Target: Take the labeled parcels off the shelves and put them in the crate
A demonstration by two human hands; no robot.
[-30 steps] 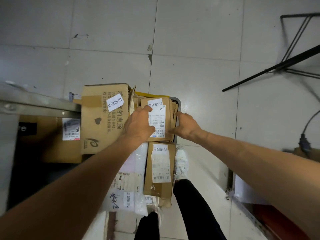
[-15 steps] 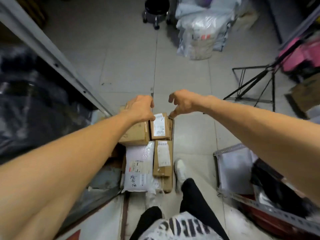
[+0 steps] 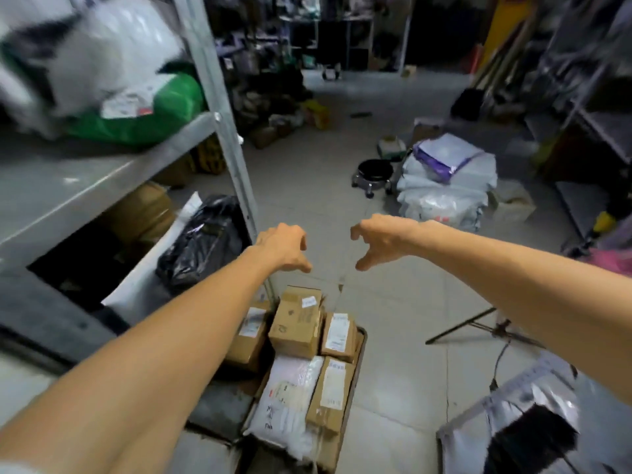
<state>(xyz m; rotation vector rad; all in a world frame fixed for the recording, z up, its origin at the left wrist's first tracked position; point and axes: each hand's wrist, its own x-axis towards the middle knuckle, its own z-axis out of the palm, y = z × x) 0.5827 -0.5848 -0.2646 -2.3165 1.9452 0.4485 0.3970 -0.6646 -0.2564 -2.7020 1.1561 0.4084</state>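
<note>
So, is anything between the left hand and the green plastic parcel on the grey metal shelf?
In this view the shelf's grey upright post crosses between the left hand and the green plastic parcel; nothing else visibly does.

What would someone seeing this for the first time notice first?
The left hand and right hand reach into the middle, both empty, fingers loosely curled. Just below them a crate sits on the floor, crammed with labeled cardboard boxes and a white padded parcel. On the left, a grey metal shelf carries a green bag.
</note>
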